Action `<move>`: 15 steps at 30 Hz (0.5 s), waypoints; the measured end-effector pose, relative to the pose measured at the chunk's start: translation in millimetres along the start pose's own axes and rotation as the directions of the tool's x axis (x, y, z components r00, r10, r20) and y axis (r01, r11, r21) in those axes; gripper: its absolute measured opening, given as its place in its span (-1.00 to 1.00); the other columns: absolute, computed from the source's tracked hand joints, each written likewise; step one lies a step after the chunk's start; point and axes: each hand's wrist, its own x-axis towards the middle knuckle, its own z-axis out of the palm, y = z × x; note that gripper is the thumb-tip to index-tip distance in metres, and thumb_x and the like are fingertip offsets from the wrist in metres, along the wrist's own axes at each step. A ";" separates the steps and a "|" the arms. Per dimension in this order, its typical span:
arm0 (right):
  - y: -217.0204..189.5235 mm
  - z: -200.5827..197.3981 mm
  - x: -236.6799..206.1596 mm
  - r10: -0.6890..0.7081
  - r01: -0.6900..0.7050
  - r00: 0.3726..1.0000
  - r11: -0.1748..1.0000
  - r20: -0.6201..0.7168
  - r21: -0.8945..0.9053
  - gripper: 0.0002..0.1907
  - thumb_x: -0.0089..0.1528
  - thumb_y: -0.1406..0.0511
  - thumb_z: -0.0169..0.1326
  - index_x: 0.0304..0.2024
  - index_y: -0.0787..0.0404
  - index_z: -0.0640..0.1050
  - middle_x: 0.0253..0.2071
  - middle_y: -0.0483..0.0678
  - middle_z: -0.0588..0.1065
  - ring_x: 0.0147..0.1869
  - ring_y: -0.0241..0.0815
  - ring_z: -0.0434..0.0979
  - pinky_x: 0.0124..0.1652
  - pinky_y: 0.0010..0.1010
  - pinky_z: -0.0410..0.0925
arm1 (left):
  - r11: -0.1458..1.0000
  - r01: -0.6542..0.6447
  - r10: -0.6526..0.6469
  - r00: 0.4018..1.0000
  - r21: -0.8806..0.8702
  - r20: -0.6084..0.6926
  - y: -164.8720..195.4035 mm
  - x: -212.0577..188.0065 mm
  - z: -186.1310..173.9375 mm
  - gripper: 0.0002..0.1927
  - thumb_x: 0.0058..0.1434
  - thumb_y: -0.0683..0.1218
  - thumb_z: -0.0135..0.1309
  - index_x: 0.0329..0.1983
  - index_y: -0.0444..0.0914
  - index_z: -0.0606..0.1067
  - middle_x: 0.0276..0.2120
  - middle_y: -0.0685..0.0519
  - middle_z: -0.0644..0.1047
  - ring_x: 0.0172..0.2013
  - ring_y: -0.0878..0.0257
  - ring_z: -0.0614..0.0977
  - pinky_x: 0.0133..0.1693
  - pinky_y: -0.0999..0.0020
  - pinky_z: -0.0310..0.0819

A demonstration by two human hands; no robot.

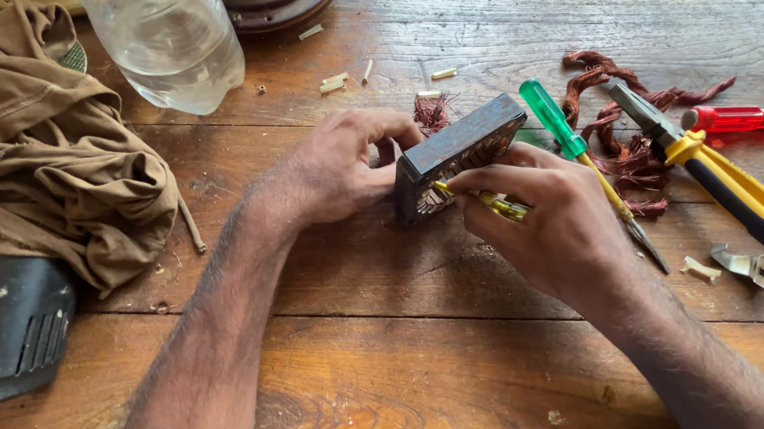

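Dark rectangular motor core (460, 154) tilted on edge, held.

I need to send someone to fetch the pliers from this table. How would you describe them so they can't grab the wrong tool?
Start on the wooden table at the heap of reddish copper wire, to the right of the right hand. The pliers lie across that heap, grey jaws pointing up and away. They alone have two yellow-and-black handles; the green screwdriver and red screwdriver beside them have single translucent handles.

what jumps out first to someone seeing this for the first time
Mid-table, the left hand steadies a dark rusty metal motor core on edge while the right hand pokes a thin yellow tool into it. To the right lie yellow-handled pliers and a tangle of reddish copper wire; a crumpled brown cloth sits far left.
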 end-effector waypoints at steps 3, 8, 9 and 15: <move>-2.2 2.4 -0.9 0.060 -0.060 0.998 0.998 0.024 0.002 -0.77 0.16 0.33 0.28 -0.12 0.16 0.70 -0.11 0.02 0.62 -0.09 -0.10 0.68 -0.11 -0.30 0.54 | 0.995 0.050 -0.047 0.998 -0.087 0.031 8.3 0.1 -4.0 -0.73 0.14 0.07 0.27 -0.18 -0.16 0.64 -0.29 0.11 0.66 -0.28 0.30 0.66 -0.19 0.30 0.64; -2.9 2.7 -6.3 0.006 -0.007 1.000 0.999 -0.017 -0.038 -0.80 0.17 0.32 0.29 -0.13 0.13 0.70 -0.13 -0.02 0.63 -0.11 -0.15 0.68 -0.13 -0.33 0.56 | 0.987 0.149 -0.145 0.987 -0.065 0.063 14.5 -4.6 -6.8 -0.78 0.21 0.03 0.23 -0.13 -0.12 0.63 -0.26 0.12 0.63 -0.26 0.34 0.64 -0.17 0.31 0.64; -2.8 2.5 -6.7 0.008 -0.009 1.000 0.998 -0.017 -0.055 -0.79 0.16 0.32 0.30 -0.14 0.13 0.70 -0.15 -0.02 0.63 -0.12 -0.16 0.67 -0.15 -0.34 0.56 | 0.980 0.185 -0.180 0.981 -0.071 0.078 14.4 -5.3 -6.6 -0.79 0.23 0.04 0.22 -0.14 -0.11 0.63 -0.23 0.13 0.62 -0.24 0.34 0.62 -0.15 0.31 0.64; -2.6 0.6 -5.2 0.004 -0.007 0.999 0.996 -0.037 -0.093 -0.80 0.16 0.32 0.30 -0.14 0.12 0.71 -0.22 -0.04 0.61 -0.17 -0.17 0.66 -0.17 -0.32 0.54 | 0.989 0.137 -0.140 0.990 0.056 0.035 8.7 -6.0 -5.1 -0.84 0.24 -0.04 0.22 -0.14 -0.14 0.61 -0.08 0.12 0.46 -0.15 0.33 0.58 -0.04 0.34 0.58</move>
